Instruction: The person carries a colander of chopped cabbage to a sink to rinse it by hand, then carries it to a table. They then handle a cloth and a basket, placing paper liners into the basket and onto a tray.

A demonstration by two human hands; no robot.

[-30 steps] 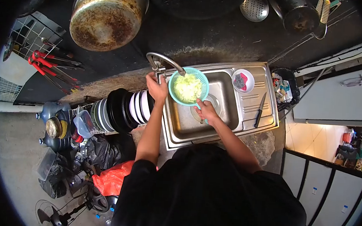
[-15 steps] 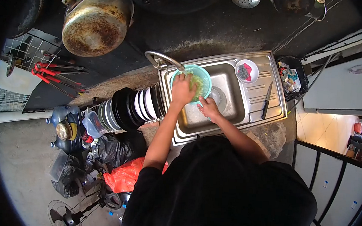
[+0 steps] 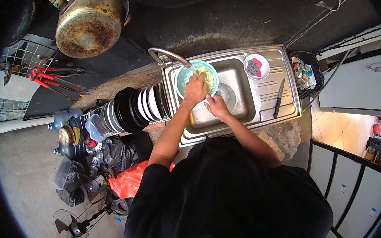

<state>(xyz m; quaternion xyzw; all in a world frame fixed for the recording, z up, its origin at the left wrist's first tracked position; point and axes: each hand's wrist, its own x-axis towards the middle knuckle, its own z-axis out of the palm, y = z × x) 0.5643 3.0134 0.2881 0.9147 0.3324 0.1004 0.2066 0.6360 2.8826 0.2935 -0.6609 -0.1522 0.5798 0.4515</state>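
A turquoise plastic colander is held at the left end of the sink basin, under the tap. Pale green chopped vegetable pieces lie inside it. My left hand reaches down into the colander, its fingers extended over the pieces and their tips partly hidden among them. At the near right rim, my right hand grips the colander with the thumb by the edge and the other fingers mostly hidden below.
On the steel drainboard are a white bowl with pink and grey items and a black-handled knife. A dish rack with plates stands left of the sink. A pot hangs upper left; a waste bin is right.
My left hand has shifted within the colander, its fingers now closer together, and more pale pieces show beside it. My right hand stays at the rim. The whole view has shifted slightly.
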